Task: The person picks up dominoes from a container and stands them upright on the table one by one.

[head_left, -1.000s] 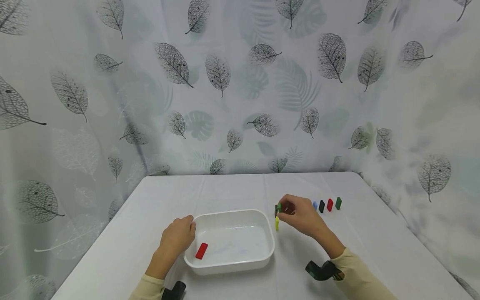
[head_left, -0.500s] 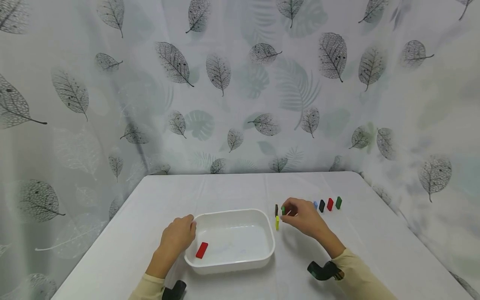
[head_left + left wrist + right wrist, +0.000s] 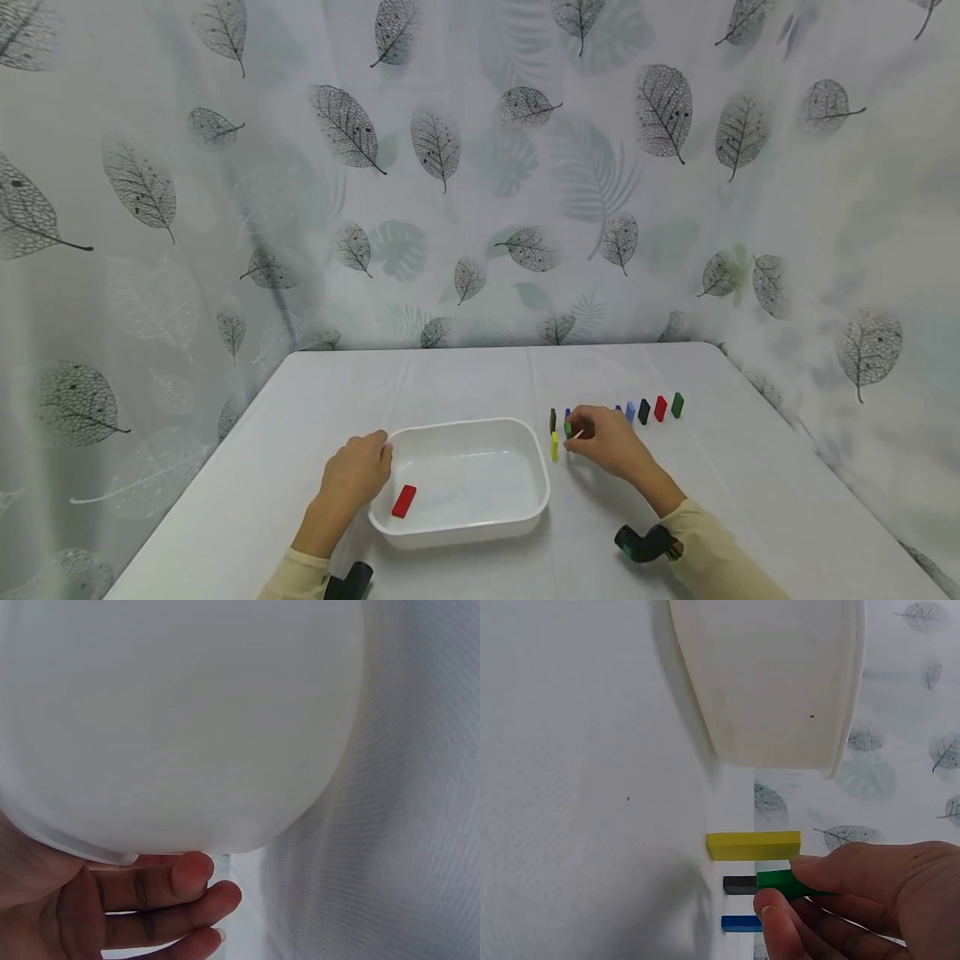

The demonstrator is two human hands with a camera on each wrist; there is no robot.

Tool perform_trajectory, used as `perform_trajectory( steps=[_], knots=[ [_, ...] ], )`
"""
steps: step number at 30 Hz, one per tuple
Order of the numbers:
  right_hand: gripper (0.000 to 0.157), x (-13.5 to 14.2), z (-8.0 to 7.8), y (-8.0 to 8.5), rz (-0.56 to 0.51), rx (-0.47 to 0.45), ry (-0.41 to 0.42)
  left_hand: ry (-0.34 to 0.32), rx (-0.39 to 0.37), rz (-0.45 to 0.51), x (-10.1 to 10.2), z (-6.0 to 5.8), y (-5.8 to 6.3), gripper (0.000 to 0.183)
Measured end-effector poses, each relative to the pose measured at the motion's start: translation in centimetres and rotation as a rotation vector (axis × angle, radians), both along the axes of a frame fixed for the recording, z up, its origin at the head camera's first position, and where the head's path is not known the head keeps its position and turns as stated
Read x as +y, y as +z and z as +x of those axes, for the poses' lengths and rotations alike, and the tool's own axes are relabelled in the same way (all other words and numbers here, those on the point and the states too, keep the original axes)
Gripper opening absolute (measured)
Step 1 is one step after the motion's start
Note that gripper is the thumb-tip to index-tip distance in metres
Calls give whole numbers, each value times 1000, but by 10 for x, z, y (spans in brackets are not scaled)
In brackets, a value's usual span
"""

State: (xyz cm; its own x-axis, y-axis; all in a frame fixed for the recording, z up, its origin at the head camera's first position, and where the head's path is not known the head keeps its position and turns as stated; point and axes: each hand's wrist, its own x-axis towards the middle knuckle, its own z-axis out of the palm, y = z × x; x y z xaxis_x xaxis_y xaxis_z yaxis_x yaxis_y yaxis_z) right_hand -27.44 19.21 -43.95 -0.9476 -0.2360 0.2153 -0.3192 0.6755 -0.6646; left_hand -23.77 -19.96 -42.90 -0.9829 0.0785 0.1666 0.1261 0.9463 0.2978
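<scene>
My left hand (image 3: 358,468) grips the rim of a white plastic tub (image 3: 457,530) at its left back corner; in the left wrist view its fingers (image 3: 161,900) lie under the rim. Inside the tub, a red domino-like block (image 3: 403,502) lies flat. To the right of the tub, my right hand (image 3: 609,440) pinches a green block (image 3: 776,882) between thumb and fingers, just above the table. Nearby stand a yellow block (image 3: 554,447), a dark block (image 3: 552,419) behind it and a blue block (image 3: 740,924), partly hidden by my fingers.
Behind my right hand runs a row of upright blocks, including a light blue one (image 3: 630,412), a black one (image 3: 643,412), a red one (image 3: 660,409) and a green one (image 3: 677,406). A white cloth covers the table (image 3: 465,383). Leaf-printed curtain (image 3: 480,208) surrounds it.
My right hand has moved a little right and toward me with the green block, away from the dark block. A blue block now shows behind it. The left hand and tub stay put.
</scene>
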Motion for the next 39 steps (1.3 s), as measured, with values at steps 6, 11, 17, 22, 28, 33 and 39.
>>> perform_trajectory(
  steps=[6, 11, 17, 22, 28, 33, 39],
  knots=[
    [20, 0, 0, -4, 16, 7, 2, -1, -2, 2, 0, 0, 1, 13],
    [23, 0, -1, -10, 21, -5, -11, -3, -6, 1, -1, -1, -1, 12],
    [23, -1, 0, -14, 19, -41, -34, -7, -7, 2, -1, 0, -3, 13],
    [25, -2, 0, -15, 27, -50, -45, -3, -6, 5, -1, -1, -3, 15],
    [25, -1, 0, -15, 30, -49, -52, 2, -11, -1, -1, -3, -5, 16],
    [24, -1, -2, -16, 17, -39, -45, 11, -9, 1, -1, -4, -5, 16],
    [25, -1, -3, -17, 22, -29, -38, 8, -8, 1, -2, -3, -3, 20]
  ],
)
